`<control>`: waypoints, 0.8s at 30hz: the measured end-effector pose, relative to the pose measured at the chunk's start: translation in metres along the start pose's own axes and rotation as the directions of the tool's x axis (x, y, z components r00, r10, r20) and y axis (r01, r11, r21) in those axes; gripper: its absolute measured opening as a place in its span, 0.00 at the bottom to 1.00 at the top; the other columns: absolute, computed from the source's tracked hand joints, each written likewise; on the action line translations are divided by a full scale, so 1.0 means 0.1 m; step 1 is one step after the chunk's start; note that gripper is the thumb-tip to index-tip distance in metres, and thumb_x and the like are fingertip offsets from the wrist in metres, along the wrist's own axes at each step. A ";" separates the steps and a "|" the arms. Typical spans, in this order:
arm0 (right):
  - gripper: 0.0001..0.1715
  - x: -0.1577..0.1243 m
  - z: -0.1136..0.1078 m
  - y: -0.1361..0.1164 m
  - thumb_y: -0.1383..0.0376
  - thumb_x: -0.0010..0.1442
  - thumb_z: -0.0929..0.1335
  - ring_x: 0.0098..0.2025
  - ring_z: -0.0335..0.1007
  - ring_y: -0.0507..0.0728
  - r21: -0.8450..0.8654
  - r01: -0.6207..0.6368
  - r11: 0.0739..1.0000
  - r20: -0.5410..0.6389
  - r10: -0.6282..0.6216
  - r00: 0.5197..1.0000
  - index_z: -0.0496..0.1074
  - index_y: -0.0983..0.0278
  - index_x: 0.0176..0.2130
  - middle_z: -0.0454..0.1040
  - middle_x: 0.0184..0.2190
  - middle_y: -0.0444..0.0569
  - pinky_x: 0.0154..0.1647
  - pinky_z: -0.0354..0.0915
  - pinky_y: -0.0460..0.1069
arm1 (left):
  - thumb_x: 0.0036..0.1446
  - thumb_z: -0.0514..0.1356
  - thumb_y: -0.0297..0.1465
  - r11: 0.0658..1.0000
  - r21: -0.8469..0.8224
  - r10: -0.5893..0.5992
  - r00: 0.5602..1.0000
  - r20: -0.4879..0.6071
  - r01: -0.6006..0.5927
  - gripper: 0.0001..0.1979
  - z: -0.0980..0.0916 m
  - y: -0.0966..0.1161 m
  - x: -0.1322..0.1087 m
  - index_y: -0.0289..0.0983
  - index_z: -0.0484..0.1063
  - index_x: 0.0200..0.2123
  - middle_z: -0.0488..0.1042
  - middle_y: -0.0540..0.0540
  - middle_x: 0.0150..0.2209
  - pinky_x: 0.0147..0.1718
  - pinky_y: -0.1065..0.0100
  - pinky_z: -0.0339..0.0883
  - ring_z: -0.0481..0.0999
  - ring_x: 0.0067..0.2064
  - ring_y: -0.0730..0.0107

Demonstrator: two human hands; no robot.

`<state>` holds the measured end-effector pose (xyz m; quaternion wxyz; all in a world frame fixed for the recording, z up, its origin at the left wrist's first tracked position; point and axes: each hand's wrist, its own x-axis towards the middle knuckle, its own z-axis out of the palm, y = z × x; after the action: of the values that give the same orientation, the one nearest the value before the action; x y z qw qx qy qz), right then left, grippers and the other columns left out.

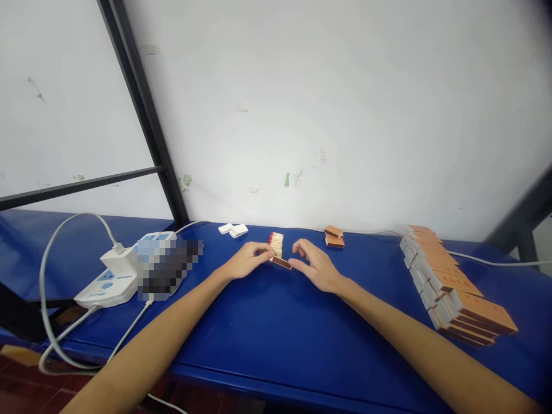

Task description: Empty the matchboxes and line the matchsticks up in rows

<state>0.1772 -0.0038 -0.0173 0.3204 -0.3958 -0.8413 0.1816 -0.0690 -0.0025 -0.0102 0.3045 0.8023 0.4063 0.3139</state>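
A bundle of red-tipped matches stands in a matchbox tray on the blue table. My left hand pinches the bundle and tray from the left, fingers curled round them. My right hand hovers just right of the tray, fingers bent and apart, holding nothing; its fingertips are close to the tray's end.
Two small white trays lie behind my left hand. Two orange matchboxes sit behind my right hand. A long row of stacked orange matchboxes runs along the right. A white power strip with cables sits at the left, beside a black frame post.
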 end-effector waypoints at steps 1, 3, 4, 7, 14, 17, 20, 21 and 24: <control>0.16 -0.01 0.02 0.00 0.51 0.66 0.64 0.34 0.65 0.54 0.008 0.004 1.000 0.033 -0.005 0.999 0.65 0.59 0.45 0.71 0.41 0.44 0.38 0.63 0.51 | 0.64 0.54 0.44 1.000 -0.007 0.002 1.000 0.006 -0.002 0.19 -0.01 0.01 -0.01 0.36 0.78 0.39 0.78 0.46 0.36 0.38 0.67 0.67 0.73 0.36 0.66; 0.18 -0.02 0.04 -0.02 0.50 0.67 0.64 0.32 0.65 0.52 0.032 0.027 0.999 0.091 -0.030 0.995 0.64 0.58 0.49 0.72 0.44 0.45 0.37 0.63 0.50 | 0.63 0.57 0.44 1.000 -0.015 0.005 0.999 0.035 -0.005 0.18 -0.04 0.02 -0.02 0.36 0.78 0.40 0.78 0.45 0.36 0.37 0.67 0.67 0.73 0.36 0.67; 0.17 -0.03 0.05 -0.04 0.51 0.67 0.63 0.30 0.65 0.51 0.042 0.041 0.998 0.114 -0.045 0.992 0.64 0.58 0.50 0.73 0.45 0.45 0.36 0.63 0.50 | 0.61 0.59 0.43 1.000 -0.013 0.006 0.998 0.059 -0.005 0.17 -0.05 0.03 -0.02 0.36 0.78 0.40 0.78 0.45 0.35 0.35 0.68 0.66 0.73 0.35 0.67; 0.15 -0.06 0.05 -0.10 0.53 0.68 0.64 0.29 0.65 0.51 0.012 0.083 0.996 0.137 -0.084 0.987 0.66 0.58 0.50 0.76 0.40 0.43 0.39 0.62 0.51 | 0.55 0.65 0.40 1.000 0.014 0.002 0.990 0.138 -0.004 0.14 -0.09 0.04 -0.04 0.37 0.77 0.40 0.77 0.47 0.35 0.32 0.70 0.65 0.72 0.33 0.69; 0.13 -0.09 0.10 -0.13 0.57 0.63 0.69 0.38 0.70 0.57 -0.141 0.147 0.979 0.104 -0.133 0.986 0.71 0.60 0.46 0.78 0.40 0.46 0.47 0.61 0.54 | 0.46 0.70 0.39 0.963 0.266 -0.003 0.989 0.148 -0.037 0.17 -0.14 0.02 -0.05 0.39 0.77 0.40 0.73 0.50 0.32 0.32 0.69 0.64 0.69 0.32 0.69; 0.16 -0.09 0.13 -0.11 0.62 0.62 0.68 0.40 0.71 0.56 -0.150 0.203 0.968 0.107 -0.188 0.976 0.71 0.61 0.50 0.77 0.42 0.48 0.45 0.63 0.51 | 0.47 0.69 0.40 0.955 0.295 -0.015 0.990 0.139 -0.027 0.16 -0.17 -0.01 -0.05 0.39 0.77 0.39 0.72 0.50 0.32 0.32 0.69 0.63 0.69 0.32 0.69; 0.15 -0.08 0.14 -0.10 0.64 0.63 0.67 0.39 0.72 0.55 -0.199 0.205 0.958 0.098 -0.188 0.977 0.71 0.62 0.50 0.76 0.42 0.48 0.42 0.64 0.50 | 0.49 0.68 0.41 0.973 0.228 -0.077 0.988 0.133 0.045 0.18 -0.19 -0.03 -0.04 0.39 0.77 0.41 0.71 0.51 0.30 0.31 0.70 0.63 0.69 0.31 0.70; 0.13 -0.08 0.14 -0.10 0.64 0.63 0.67 0.39 0.71 0.55 -0.219 0.196 0.956 0.094 -0.180 0.979 0.71 0.62 0.48 0.76 0.41 0.48 0.41 0.63 0.49 | 0.49 0.68 0.41 0.976 0.207 -0.097 0.986 0.135 0.068 0.18 -0.20 -0.03 -0.03 0.38 0.76 0.41 0.71 0.51 0.30 0.30 0.70 0.63 0.68 0.31 0.70; 0.08 -0.07 0.14 -0.09 0.64 0.63 0.66 0.38 0.70 0.54 -0.246 0.177 0.953 0.098 -0.157 0.983 0.71 0.61 0.43 0.75 0.39 0.46 0.40 0.62 0.49 | 0.48 0.69 0.42 0.978 0.177 -0.135 0.980 0.147 0.109 0.19 -0.21 0.00 -0.02 0.37 0.76 0.41 0.70 0.51 0.30 0.31 0.70 0.63 0.68 0.31 0.70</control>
<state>0.1659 -0.0153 -0.0254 0.2487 -0.3535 -0.8998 0.0601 -0.0855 0.0002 0.0020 0.2857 0.8209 0.4545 0.1947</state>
